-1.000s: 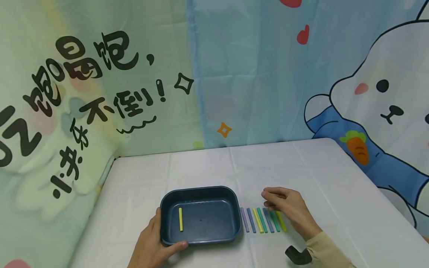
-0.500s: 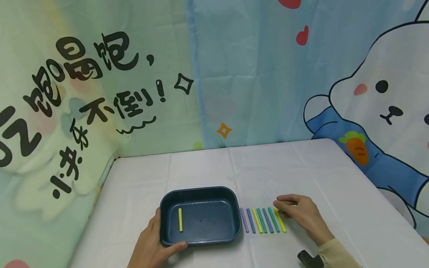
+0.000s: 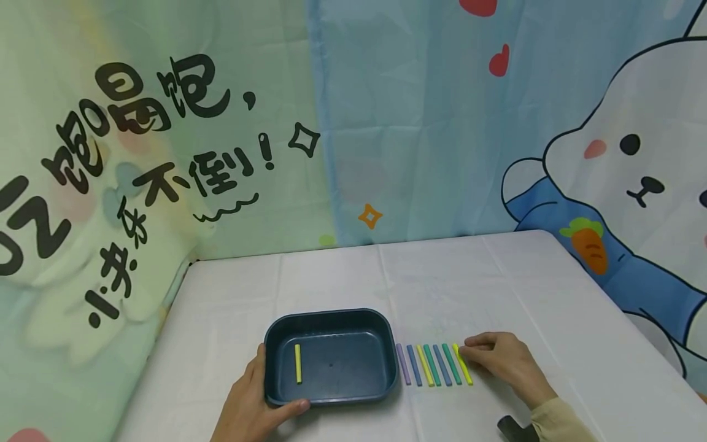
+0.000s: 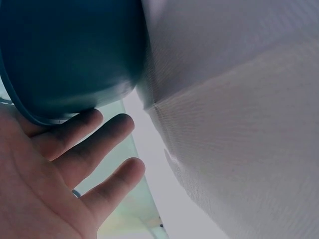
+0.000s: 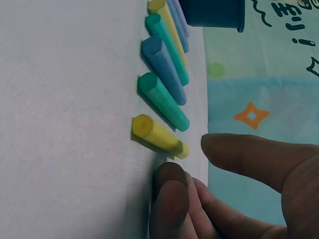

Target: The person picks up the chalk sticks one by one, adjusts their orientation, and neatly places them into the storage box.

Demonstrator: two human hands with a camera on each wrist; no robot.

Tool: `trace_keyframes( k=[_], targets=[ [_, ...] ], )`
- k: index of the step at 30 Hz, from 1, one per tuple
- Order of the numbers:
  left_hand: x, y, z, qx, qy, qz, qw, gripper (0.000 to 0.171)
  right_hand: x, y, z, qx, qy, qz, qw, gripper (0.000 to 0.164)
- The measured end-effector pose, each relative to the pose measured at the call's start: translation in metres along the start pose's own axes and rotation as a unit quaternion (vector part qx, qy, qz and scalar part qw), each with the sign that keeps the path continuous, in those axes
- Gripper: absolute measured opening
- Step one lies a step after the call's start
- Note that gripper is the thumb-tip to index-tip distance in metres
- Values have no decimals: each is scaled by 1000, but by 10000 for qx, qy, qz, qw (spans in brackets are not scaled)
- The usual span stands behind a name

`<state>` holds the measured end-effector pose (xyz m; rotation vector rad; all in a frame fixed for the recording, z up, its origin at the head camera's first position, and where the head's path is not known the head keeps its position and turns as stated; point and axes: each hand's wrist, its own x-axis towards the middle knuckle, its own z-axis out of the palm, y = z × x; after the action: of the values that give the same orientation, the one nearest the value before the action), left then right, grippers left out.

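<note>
My left hand (image 3: 251,396) rests at the near left corner of a dark blue tray (image 3: 331,402), thumb along its front and fingers along its left side. In the left wrist view, those fingers (image 4: 102,144) are spread and fairly straight, right at the tray's wall. One yellow chalk stick (image 3: 298,363) lies inside the tray. My right hand (image 3: 508,362) is low over the table beside the rightmost yellow chalk (image 3: 463,363). Its fingertips are at the far end of that chalk, and the right wrist view shows finger and thumb parted with nothing between them.
Several more chalk sticks, purple (image 3: 404,363), blue (image 3: 414,364), yellow (image 3: 424,364) and green (image 3: 451,363) among them, lie in a row right of the tray. White cloth covers the table (image 3: 331,276). A printed curtain (image 3: 414,123) hangs behind it.
My right hand has moved right and nearer, from over the chalk row to beside the rightmost yellow chalk, uncovering the row. The left hand and tray have stayed put.
</note>
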<state>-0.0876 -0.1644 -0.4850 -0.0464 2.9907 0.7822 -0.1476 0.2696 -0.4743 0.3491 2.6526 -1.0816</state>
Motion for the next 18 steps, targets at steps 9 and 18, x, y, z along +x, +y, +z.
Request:
trace_keyframes(
  k=[9, 18],
  targets=[
    [1, 0, 0, -36, -88, -105, 9999, 139, 0, -2, 4, -296, 14, -279, 9992, 41],
    [2, 0, 0, -17, -111, -197, 9997, 141, 0, -7, 8, -443, 17, -415, 9982, 32]
  ],
)
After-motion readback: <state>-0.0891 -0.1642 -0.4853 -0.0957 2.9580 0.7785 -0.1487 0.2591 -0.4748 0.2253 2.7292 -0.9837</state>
